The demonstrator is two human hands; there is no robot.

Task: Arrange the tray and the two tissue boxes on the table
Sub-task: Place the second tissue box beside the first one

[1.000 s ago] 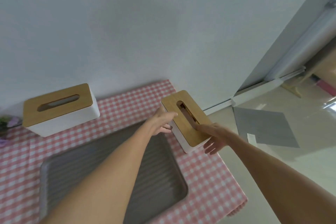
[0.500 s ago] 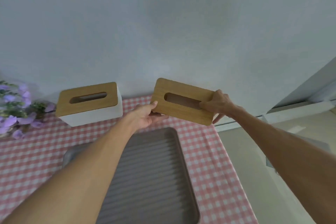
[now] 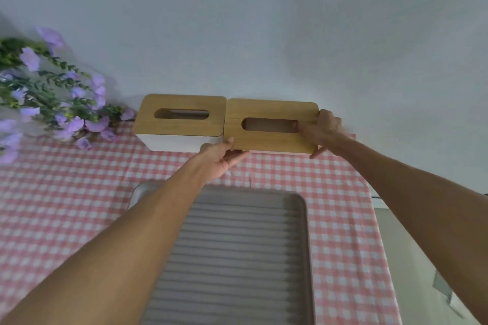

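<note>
Two white tissue boxes with wooden slotted lids sit side by side at the back of the table, against the wall. The left tissue box [image 3: 182, 120] stands free. The right tissue box [image 3: 269, 137] touches it, and both my hands hold it: my left hand [image 3: 221, 157] grips its front left corner, my right hand [image 3: 323, 130] grips its right end with the thumb at the slot. A grey ribbed tray [image 3: 237, 253] lies in front of the boxes, partly under my left forearm.
A pink and white checked cloth [image 3: 343, 232] covers the table, whose right edge drops to the floor. Purple flowers with green leaves [image 3: 50, 95] stand at the back left. A pale wall rises right behind the boxes.
The right tissue box, held in both hands, has gone from the table's right side, turned lengthwise, to the back beside the left box. The view has swung left.
</note>
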